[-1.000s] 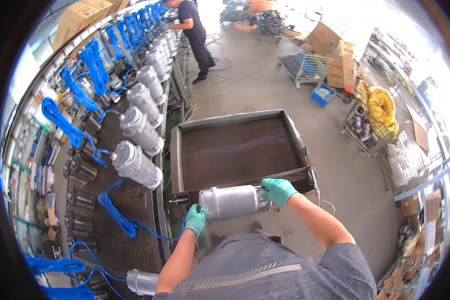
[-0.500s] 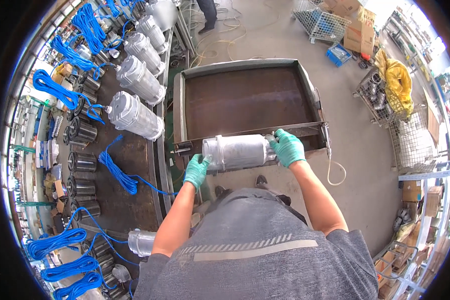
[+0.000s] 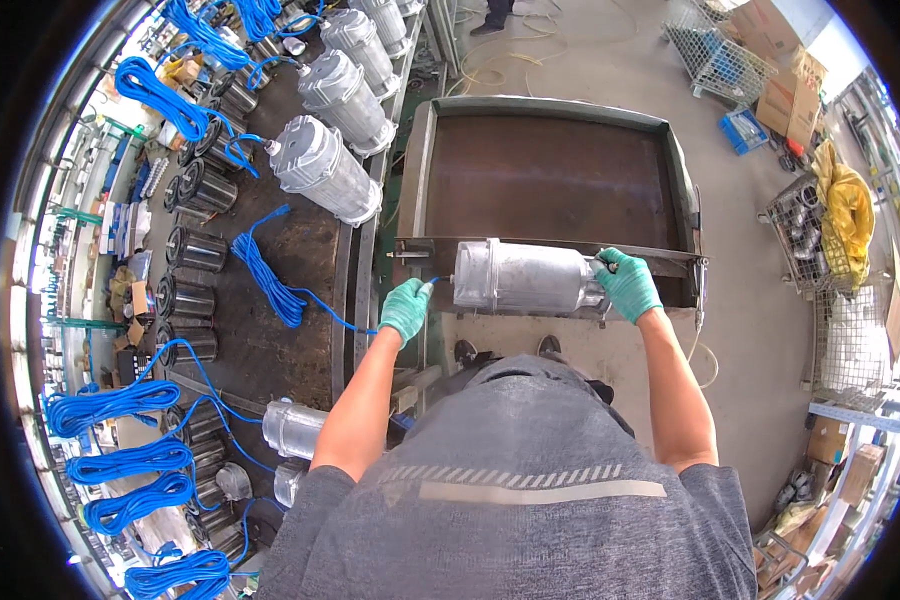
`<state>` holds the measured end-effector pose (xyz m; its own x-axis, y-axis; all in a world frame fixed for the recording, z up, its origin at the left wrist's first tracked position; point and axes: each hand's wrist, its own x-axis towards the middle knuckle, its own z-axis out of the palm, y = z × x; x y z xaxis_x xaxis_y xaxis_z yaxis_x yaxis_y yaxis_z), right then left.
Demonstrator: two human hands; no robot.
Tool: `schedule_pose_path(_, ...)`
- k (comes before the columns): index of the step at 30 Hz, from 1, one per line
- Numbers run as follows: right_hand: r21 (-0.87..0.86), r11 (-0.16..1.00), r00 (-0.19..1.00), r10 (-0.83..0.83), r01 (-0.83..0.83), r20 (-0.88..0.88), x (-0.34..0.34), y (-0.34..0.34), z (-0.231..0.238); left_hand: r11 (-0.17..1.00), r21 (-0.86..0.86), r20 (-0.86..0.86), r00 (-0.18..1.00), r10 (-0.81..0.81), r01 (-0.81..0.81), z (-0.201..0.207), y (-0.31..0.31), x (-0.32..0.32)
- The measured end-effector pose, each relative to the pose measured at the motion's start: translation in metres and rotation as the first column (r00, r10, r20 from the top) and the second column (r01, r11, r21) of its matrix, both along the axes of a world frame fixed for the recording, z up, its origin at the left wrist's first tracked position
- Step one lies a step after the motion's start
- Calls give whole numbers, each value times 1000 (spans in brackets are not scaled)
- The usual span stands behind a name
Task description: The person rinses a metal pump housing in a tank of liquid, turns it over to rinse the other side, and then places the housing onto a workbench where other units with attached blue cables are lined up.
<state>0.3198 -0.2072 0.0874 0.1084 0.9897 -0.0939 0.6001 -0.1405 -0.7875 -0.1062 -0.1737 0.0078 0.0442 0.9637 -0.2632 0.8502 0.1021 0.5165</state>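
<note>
A silver, cylindrical metal motor housing [image 3: 530, 277] lies on its side along the near edge of a dark, shallow metal tray [image 3: 550, 180]. My right hand [image 3: 627, 284], in a green glove, is closed around fittings at the housing's right end. Just off the left end, my green-gloved left hand [image 3: 406, 308] pinches a blue cable [image 3: 355, 326] whose tip points toward the housing. That cable runs back to a blue coil [image 3: 270, 282] on the bench. My left fingers are apart from the housing; the glove partly covers the cable end.
On the dark bench [image 3: 280, 370] at left stand several similar silver housings [image 3: 322, 170], blue cable coils [image 3: 120, 410] and black cylinders [image 3: 192, 250]. Wire baskets [image 3: 715, 60] and a yellow sack [image 3: 845, 210] sit at right. A person's foot [image 3: 488, 24] shows at the top.
My left hand has come off the housing's left end and now pinches the blue cable beside it. My right hand stays on the right end. The whole view has shifted.
</note>
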Motion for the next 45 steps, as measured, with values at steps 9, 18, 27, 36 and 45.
schedule_pose_path(9, 9, 1000, 1000, 2, -2, 10, 6, 11, -4, 994, -89, 22, 998, -54, 56, -10, -11, -8)
schedule_pose_path(18, -78, 997, 988, 9, 3, 153, 9, 8, 12, 978, 173, 379, 925, 41, -114, 16, -12, 62)
schedule_pose_path(27, -124, 986, 927, -62, 115, 369, -5, 8, 15, 976, -17, 510, 838, 193, -215, 14, -5, 78)
schedule_pose_path(36, 162, 925, 927, -361, 343, 98, 69, -27, 11, 988, -13, 363, 920, 149, -155, 30, -5, 76)
schedule_pose_path(45, -396, 603, 718, -628, 693, 301, 219, -84, -117, 991, -24, 432, 892, 131, -134, 30, -3, 81)
